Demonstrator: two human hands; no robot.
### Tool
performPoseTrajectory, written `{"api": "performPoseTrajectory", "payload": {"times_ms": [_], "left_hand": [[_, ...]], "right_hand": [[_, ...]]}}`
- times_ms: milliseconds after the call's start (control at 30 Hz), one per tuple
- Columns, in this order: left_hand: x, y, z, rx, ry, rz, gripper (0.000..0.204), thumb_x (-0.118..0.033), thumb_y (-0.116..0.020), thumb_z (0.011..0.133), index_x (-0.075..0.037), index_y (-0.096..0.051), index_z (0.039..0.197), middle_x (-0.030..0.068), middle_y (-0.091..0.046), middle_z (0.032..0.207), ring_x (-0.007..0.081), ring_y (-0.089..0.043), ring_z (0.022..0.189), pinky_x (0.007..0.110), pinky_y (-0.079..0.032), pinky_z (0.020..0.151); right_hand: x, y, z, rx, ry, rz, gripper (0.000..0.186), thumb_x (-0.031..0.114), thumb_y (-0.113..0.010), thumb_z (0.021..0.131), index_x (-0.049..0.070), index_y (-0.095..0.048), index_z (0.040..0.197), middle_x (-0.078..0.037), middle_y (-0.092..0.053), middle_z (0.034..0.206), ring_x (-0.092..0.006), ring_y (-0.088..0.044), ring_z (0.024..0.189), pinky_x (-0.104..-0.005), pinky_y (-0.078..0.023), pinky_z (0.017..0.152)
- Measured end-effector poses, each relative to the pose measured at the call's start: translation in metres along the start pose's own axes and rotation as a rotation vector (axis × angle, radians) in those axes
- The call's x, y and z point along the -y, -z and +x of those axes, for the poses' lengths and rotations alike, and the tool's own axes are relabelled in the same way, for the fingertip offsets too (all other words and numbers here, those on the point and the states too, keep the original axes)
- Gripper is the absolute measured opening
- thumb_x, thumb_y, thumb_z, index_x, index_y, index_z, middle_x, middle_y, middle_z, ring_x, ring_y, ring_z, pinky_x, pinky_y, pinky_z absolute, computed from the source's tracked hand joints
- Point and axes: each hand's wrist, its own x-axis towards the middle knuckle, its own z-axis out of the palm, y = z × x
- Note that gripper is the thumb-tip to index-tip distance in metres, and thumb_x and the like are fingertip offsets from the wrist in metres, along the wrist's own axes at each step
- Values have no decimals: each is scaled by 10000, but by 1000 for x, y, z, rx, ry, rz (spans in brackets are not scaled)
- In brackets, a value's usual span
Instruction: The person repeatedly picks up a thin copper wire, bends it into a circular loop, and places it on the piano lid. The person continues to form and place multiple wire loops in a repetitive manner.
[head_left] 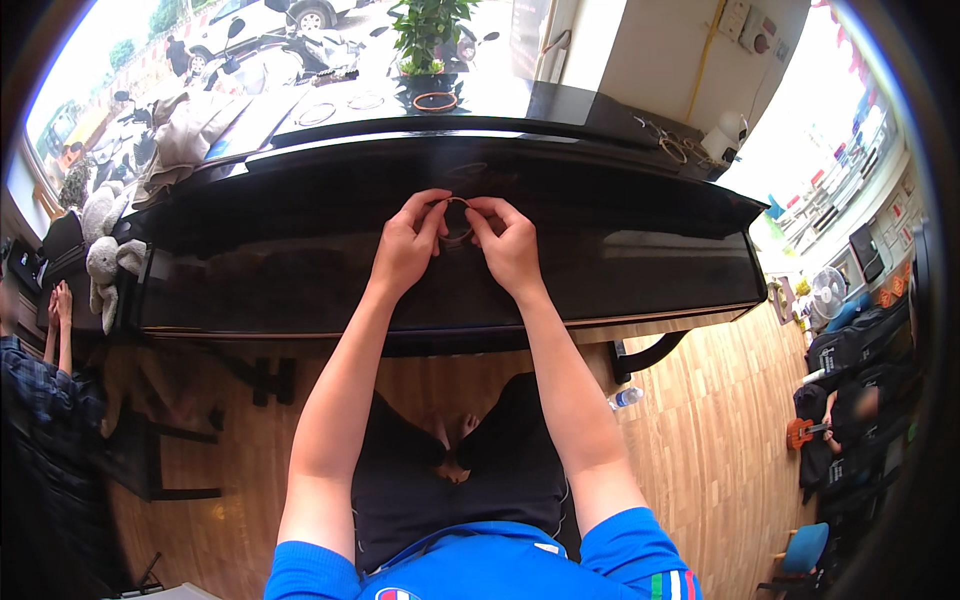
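Note:
Both hands hold a thin copper-coloured coil of wire or string (pixel 458 200) in front of me, above the black piano's closed cover (pixel 330 270). My left hand (pixel 405 245) pinches the ring's left side between thumb and fingers. On the opposite side, the thumb and fingertips of my right hand (pixel 508 245) grip it too. The fingers partly hide the ring. Behind my hands, a similar copper-coloured coil (pixel 436 94) lies on the piano's top, with a paler coil (pixel 317 105) farther left.
More coils (pixel 673 152) lie at the top's right end. A potted plant (pixel 425 40) stands at the back. Grey cloth (pixel 190 130) and a plush rabbit (pixel 103 260) hang at the left, near another person's hands (pixel 62 305). A bottle (pixel 627 398) is on the floor.

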Motion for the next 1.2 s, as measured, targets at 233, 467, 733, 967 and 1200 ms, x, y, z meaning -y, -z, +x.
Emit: {"api": "performPoseTrajectory", "payload": {"times_ms": [233, 467, 733, 967, 1200], "left_hand": [[-2, -2, -1, -30, -13, 145, 217, -147, -650, 991, -71, -709, 1186, 25, -662, 810, 62, -567, 615, 218, -460, 566], [-3, -4, 1, -74, -9, 46, 227, -139, -644, 993, -17, -700, 1177, 52, -705, 882, 72, -587, 621, 228, -481, 585], [0, -2, -1, -96, -133, 213, 234, -117, -717, 933, -11, -707, 1142, 71, -705, 976, 82, -631, 645, 227, -510, 591], [-4, -3, -2, -125, -139, 279, 217, -117, -739, 910, -9, -724, 1097, 77, -710, 981, 91, -643, 635, 232, -510, 578], [-7, -4, -2, -130, -124, 240, 206, -123, -723, 925, -11, -726, 1097, 77, -727, 956, 95, -642, 625, 239, -515, 584]], "right_hand": [[0, 1, -1, -17, 8, -11, 160, 99, -704, 935, -18, -719, 1042, -74, -733, 831, -103, -665, 676, -255, -524, 614], [-1, 3, 0, -42, -11, 3, 158, 96, -690, 944, -23, -721, 1042, -70, -730, 825, -104, -663, 668, -255, -520, 603], [0, 2, 0, -65, -29, 1, 149, 98, -684, 951, -21, -720, 1032, -76, -731, 836, -102, -665, 663, -250, -519, 600], [1, 3, -1, 4, -21, 2, 148, 100, -685, 951, -11, -728, 1039, -69, -727, 825, -90, -643, 641, -242, -499, 584], [1, 2, -2, 27, 5, -10, 169, 105, -689, 941, -12, -737, 1054, -62, -737, 832, -80, -625, 658, -242, -495, 606]]}}
